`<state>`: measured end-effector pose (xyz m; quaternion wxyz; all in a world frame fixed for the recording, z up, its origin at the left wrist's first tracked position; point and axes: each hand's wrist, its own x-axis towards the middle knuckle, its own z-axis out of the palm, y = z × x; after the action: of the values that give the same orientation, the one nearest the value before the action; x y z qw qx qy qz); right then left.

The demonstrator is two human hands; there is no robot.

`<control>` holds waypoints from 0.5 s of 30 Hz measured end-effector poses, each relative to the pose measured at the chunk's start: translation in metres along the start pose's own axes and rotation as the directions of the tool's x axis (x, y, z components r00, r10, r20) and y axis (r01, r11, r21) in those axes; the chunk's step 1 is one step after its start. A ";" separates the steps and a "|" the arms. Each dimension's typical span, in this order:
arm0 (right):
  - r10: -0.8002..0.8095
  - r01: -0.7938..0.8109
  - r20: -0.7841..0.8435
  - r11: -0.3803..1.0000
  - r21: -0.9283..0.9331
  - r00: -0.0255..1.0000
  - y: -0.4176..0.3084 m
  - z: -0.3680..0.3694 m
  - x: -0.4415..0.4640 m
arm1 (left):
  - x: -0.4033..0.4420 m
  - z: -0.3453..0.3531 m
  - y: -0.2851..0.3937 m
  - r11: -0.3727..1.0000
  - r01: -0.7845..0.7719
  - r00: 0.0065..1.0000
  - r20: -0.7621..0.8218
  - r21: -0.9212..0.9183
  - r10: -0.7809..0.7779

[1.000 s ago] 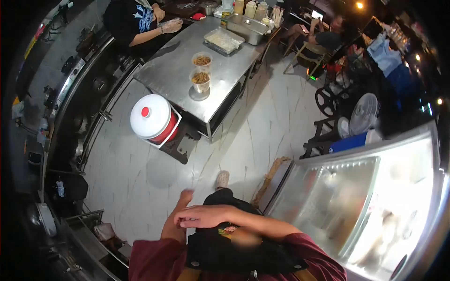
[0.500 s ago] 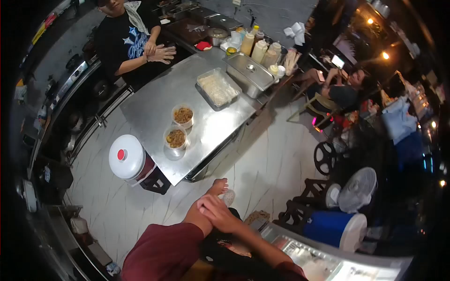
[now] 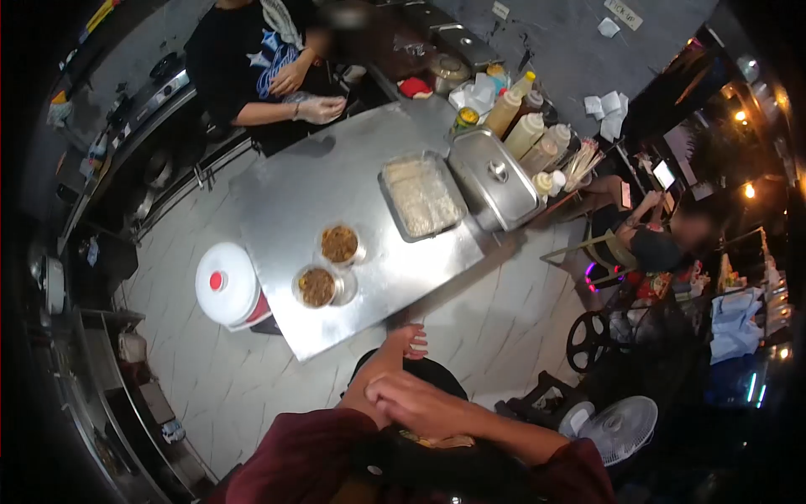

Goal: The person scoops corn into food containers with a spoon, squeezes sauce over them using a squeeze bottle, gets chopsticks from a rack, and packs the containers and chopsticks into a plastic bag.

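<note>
My left hand (image 3: 410,341) reaches out near the front edge of the steel table (image 3: 277,202), open and empty, with its fingers apart. Across my left forearm (image 3: 374,388) lies my right hand (image 3: 413,405), its fingers curled against the skin. On the table stand two clear tubs of brown food, one farther back (image 3: 339,244) and one nearer (image 3: 318,286). Behind them are a tray of pale, wrapped food (image 3: 422,195) and a lidded steel pan (image 3: 495,178).
Across the table stands a person (image 3: 252,67) with a gloved hand. Sauce bottles (image 3: 525,134) line the back right. A white-lidded cooler (image 3: 227,284) is at left, a fan (image 3: 621,428) at lower right. Another person (image 3: 659,244) sits at right.
The view has turned and come nearer the table. My right hand has moved from near my left wrist up the forearm. The person across has drawn their hands apart.
</note>
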<state>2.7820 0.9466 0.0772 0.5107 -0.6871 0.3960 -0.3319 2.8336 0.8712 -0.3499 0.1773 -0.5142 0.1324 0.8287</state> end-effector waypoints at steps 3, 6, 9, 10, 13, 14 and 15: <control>0.290 -0.286 0.037 0.954 -0.091 0.956 0.058 -0.036 0.004 | -0.012 0.021 0.027 1.000 0.005 0.999 -0.039 -0.003 -0.005; 0.111 -0.116 0.131 0.993 0.033 0.985 0.030 -0.065 0.028 | 0.036 0.024 0.041 0.996 -0.030 0.979 -0.200 0.082 0.045; 0.230 -0.231 0.245 0.973 -0.026 0.942 0.058 -0.090 0.040 | 0.058 0.016 0.057 0.927 0.023 0.945 -0.312 0.373 0.103; 0.287 -0.242 0.256 0.951 -0.194 0.923 0.081 -0.106 0.037 | 0.058 0.013 0.061 0.887 0.011 0.928 -0.335 0.462 0.163; 0.552 -0.280 0.268 0.713 -0.642 0.790 0.139 -0.192 0.048 | 0.046 -0.014 0.055 0.590 -0.197 0.809 -0.210 0.783 0.549; 0.470 -0.255 0.134 0.672 -0.695 0.872 0.153 -0.228 0.058 | 0.040 -0.028 0.044 0.428 -0.255 0.723 -0.123 0.867 0.679; 0.365 -0.245 0.033 0.687 -0.684 0.930 0.160 -0.273 0.083 | 0.025 -0.040 0.026 0.351 -0.264 0.654 -0.101 0.898 0.749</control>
<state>2.5528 0.7274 -0.0029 0.3092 -0.7733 0.5532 -0.0188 2.8447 0.8352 -0.3892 0.0752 -0.4900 0.7039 0.5086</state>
